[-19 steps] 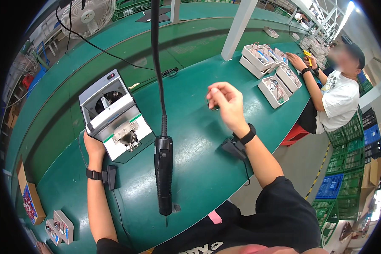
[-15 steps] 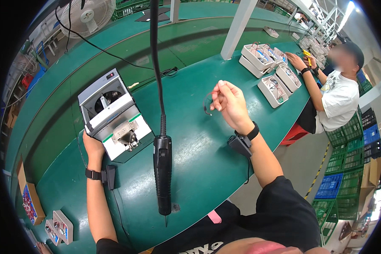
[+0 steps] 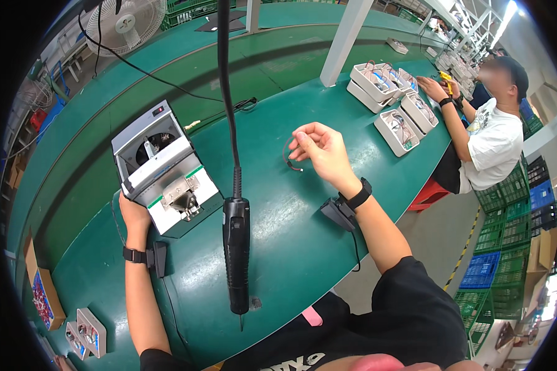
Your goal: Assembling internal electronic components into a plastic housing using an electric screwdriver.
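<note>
My right hand point(image 3: 323, 151) is raised over the middle of the green bench, thumb and fingers pinched together. From its fingertips hangs a short, thin wire lead point(image 3: 289, 162), dark and reddish, with a small pale connector at its end. On the left, my left hand point(image 3: 134, 213) lies against the near left side of a grey box-shaped screw feeder point(image 3: 158, 170); its fingers are hidden behind the machine. A black electric screwdriver point(image 3: 236, 253) hangs bit down on its cable between my two hands, touched by neither.
Grey plastic housings point(image 3: 397, 133) with wires inside stand at the right, near a co-worker point(image 3: 495, 123) holding a yellow tool. More housings point(image 3: 88, 331) and a carton of small coloured parts point(image 3: 46, 300) lie at the lower left. A white post point(image 3: 346, 43) rises behind the bench.
My right hand has shifted left and slightly down, carrying the wire lead toward the hanging screwdriver's cable. My left hand stays against the screw feeder.
</note>
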A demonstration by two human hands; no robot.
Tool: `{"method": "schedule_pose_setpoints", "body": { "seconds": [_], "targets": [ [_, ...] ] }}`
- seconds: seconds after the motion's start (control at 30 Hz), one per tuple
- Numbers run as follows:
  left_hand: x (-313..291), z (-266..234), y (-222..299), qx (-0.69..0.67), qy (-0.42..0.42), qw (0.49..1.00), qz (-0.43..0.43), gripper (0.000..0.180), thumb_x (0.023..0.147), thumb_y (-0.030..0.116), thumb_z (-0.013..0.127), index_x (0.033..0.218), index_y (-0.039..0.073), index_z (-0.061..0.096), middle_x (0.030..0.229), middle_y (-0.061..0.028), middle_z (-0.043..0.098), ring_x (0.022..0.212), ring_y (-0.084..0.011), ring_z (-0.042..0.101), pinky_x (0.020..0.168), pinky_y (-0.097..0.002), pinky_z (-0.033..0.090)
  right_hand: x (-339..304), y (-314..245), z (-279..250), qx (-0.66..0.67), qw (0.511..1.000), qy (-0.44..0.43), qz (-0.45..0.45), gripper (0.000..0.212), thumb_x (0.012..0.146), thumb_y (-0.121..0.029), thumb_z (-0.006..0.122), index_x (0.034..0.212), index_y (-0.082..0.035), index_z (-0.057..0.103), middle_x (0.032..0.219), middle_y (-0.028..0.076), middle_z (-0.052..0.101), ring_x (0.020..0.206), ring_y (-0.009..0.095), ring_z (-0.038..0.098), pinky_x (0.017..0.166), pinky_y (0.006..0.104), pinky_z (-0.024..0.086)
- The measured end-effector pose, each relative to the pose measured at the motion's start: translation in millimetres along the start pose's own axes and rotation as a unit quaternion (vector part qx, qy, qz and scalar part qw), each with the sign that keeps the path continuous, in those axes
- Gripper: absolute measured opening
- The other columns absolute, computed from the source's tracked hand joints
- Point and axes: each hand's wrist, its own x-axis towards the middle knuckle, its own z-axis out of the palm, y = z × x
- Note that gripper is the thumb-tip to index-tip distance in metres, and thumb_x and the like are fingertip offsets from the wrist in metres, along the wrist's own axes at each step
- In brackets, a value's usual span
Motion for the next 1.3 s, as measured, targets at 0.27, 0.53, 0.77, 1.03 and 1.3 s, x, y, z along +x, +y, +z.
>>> {"method": "schedule_pose_setpoints", "body": {
  "seconds": [0.27,0.53,0.77,1.03,1.3],
  "targets": [
    [-1.7,-4.4,28.6,0.007,-0.041,0.999,-0.017,0.035,0.080,0.003,0.071,0.114,-0.003,0.064,0.110,-0.0167,0.071,0.103,-0.0285,0.068,0.091,-0.0371,0.050,-1.0,4.4,2.7,-0.151,0.987,0.029,-0.054,0.018,0.095,-0.008,0.064,0.107,0.005,0.062,0.096,0.013,0.073,0.087,0.018,0.072,0.081,0.0289,0.058],
    [-1.6,-4.5,29.8,0.017,-0.032,0.999,0.001,0.034,0.081,0.003,0.070,0.115,-0.003,0.064,0.109,-0.0175,0.071,0.102,-0.0282,0.068,0.090,-0.0367,0.051,-0.6,-2.7,0.6,-0.226,0.936,0.051,-0.264,0.061,0.088,-0.002,0.067,0.143,0.008,0.042,0.143,0.022,0.054,0.131,0.028,0.055,0.107,0.0407,0.046],
    [-4.1,-7.1,34.1,0.036,-0.030,0.999,-0.007,0.032,0.084,0.003,0.067,0.115,-0.004,0.064,0.110,-0.0179,0.071,0.103,-0.0285,0.068,0.090,-0.0366,0.051,-4.2,-11.6,-0.9,-0.400,0.856,0.118,-0.305,0.083,0.086,-0.013,0.069,0.153,0.007,0.024,0.161,0.023,0.027,0.147,0.035,0.034,0.117,0.0505,0.030],
    [-2.8,-4.5,34.3,0.023,-0.029,0.999,0.010,0.031,0.084,0.002,0.066,0.114,-0.004,0.064,0.108,-0.0181,0.072,0.102,-0.0290,0.069,0.089,-0.0364,0.051,-10.7,7.1,-30.6,-0.734,0.643,0.215,-0.048,0.077,0.088,-0.045,0.066,0.141,0.007,0.044,0.143,0.026,0.048,0.139,0.035,0.043,0.114,0.0654,0.022],
    [0.0,-4.0,25.9,0.021,-0.024,0.999,-0.003,0.030,0.084,-0.001,0.063,0.114,-0.005,0.064,0.109,-0.0182,0.072,0.103,-0.0283,0.069,0.090,-0.0364,0.051,-13.4,-20.6,-17.5,-0.690,0.699,0.141,0.125,0.054,0.085,-0.053,0.067,0.086,0.001,0.071,0.082,0.021,0.071,0.082,0.038,0.070,0.096,0.0567,0.046]
  ]
}}
